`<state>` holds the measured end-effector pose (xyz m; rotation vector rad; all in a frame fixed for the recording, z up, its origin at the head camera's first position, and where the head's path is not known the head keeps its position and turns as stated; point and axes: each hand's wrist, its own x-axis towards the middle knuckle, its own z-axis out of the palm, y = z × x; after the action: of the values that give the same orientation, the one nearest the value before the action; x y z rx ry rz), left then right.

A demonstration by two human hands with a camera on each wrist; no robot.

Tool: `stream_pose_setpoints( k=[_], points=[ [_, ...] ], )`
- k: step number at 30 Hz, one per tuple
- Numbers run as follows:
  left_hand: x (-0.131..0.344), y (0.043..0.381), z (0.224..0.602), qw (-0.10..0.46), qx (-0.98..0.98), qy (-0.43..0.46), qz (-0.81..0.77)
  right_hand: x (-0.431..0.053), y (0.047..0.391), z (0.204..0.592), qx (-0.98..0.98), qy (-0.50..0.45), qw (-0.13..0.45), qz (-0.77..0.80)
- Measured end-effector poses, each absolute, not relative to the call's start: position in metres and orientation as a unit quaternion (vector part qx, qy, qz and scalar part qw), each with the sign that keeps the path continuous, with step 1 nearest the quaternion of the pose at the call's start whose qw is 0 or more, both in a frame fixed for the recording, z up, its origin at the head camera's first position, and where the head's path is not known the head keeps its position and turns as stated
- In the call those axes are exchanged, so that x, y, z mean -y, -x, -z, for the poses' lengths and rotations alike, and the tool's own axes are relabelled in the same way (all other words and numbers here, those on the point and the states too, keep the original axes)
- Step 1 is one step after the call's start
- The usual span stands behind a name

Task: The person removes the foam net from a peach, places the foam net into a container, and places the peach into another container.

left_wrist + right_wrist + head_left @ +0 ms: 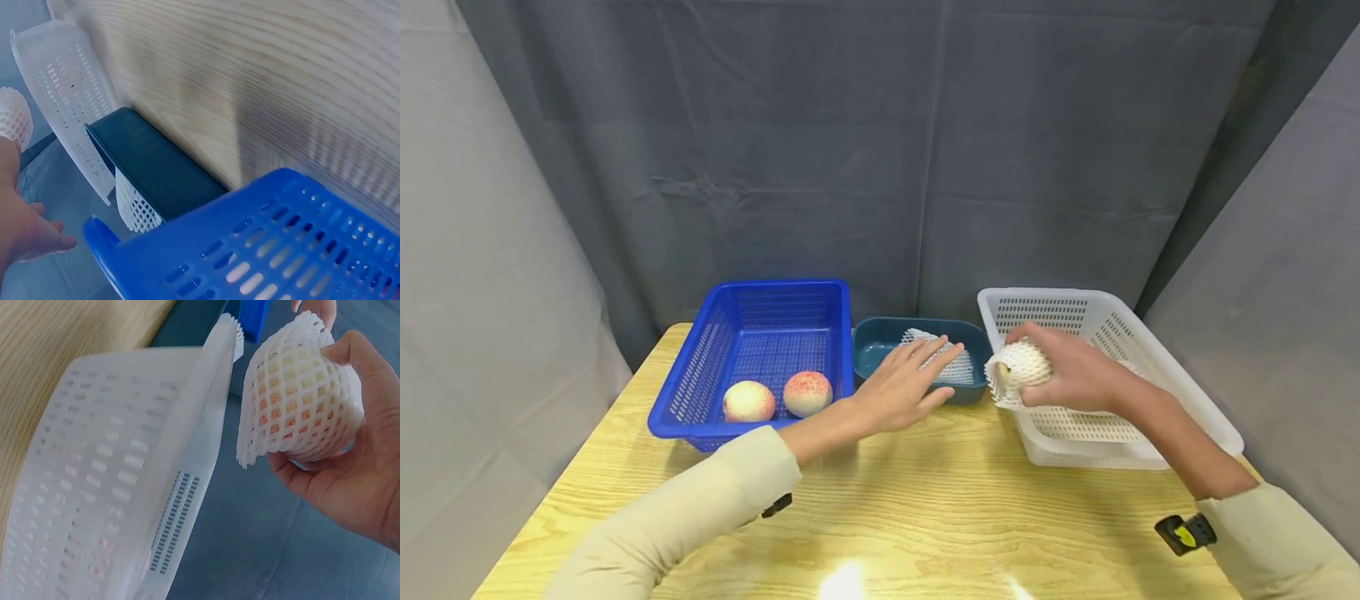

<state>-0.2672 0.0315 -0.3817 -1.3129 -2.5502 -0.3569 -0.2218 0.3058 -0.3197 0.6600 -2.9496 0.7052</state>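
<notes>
My right hand (1070, 369) grips a peach (294, 400) wrapped in a white foam net sleeve (1028, 363), above the left rim of the white basket (1187, 400). In the right wrist view the peach's yellow and orange skin shows through the mesh. My left hand (898, 387) reaches over the front of the dark teal bin (868, 354) with its fingers spread, holding nothing. Inside that bin lie foam nets (957, 367), partly hidden by the left hand. Two bare peaches, a paler one (748, 402) and a redder one (807, 393), rest in the blue basket (700, 431).
The wooden table (940, 500) holds the blue basket at left, the teal bin in the middle and the white basket at right. More white netting shows in the white basket, partly behind the right hand. A grey curtain (820, 150) hangs behind.
</notes>
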Motion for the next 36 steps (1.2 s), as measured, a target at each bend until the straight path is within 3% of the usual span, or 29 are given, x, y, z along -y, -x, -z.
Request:
stream_pose_setpoints(
  k=[22, 31, 36],
  points=[
    [0.004, 0.269, 0.383, 0.078, 0.89, 0.422, 0.155, -0.271, 0.231, 0.332, 0.938, -0.238, -0.007, -0.251],
    [0.004, 0.265, 0.385, 0.042, 0.888, 0.429, 0.161, -0.261, 0.231, 0.341, 0.94, -0.237, -0.042, -0.242],
    [0.005, 0.261, 0.386, 0.037, 0.888, 0.429, 0.164, -0.257, 0.232, 0.346, 0.941, -0.249, -0.032, -0.226]
  ],
)
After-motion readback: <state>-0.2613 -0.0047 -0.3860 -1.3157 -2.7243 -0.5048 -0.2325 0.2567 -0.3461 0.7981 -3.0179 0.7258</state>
